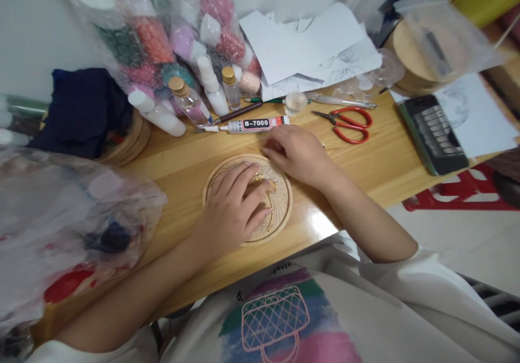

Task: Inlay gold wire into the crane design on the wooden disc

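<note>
- A round board of pale wood with fine dark lines lies flat on the light-brown wooden bench, close to its near edge.
- The left hand is laid palm down upon this board — its grip is loosely open, with the thumb and fingers parted; the palm side is hidden.
- Beside and partly under these fingers, small gold-coloured metal pieces show on the board.
- The right hand is at the far rim of the board, its fingers bent together; the grip looks nearly closed, but I cannot tell whether it has hold of something.
- Just beyond the right hand, toward the far edge of the bench, lies a white glue tube with a black label "B-7000".
- To the right of the tube lies a small dark-tipped tool with red looped handles.
- Farther right, by the near edge, there is a black phone with a dark green side.
- Along the far edge are a clear bag of jars with coloured contents and white paper sheets with drawings.
- Toward the left end — a dark blue cloth.
</note>
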Action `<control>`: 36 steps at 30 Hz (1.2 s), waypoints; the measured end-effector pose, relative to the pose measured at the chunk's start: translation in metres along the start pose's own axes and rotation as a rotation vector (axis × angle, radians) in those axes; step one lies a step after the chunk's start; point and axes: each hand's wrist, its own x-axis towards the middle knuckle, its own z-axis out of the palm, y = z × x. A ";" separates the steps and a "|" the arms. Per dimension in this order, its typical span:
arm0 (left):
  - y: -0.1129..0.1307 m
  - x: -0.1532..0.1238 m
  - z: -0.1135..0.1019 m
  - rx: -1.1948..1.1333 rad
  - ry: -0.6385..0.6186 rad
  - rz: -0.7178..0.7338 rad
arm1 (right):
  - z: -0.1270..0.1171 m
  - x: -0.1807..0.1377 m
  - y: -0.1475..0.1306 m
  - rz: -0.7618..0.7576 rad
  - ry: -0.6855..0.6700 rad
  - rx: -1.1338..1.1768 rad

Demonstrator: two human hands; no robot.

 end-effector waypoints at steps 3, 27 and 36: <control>0.000 0.000 0.000 -0.009 -0.016 -0.026 | 0.000 0.001 0.000 0.000 -0.005 0.003; -0.003 0.000 -0.001 -0.133 0.056 -0.158 | -0.002 0.002 -0.003 0.053 -0.002 0.019; -0.006 -0.002 0.003 -0.073 0.072 -0.210 | -0.004 -0.001 -0.008 0.013 -0.040 -0.156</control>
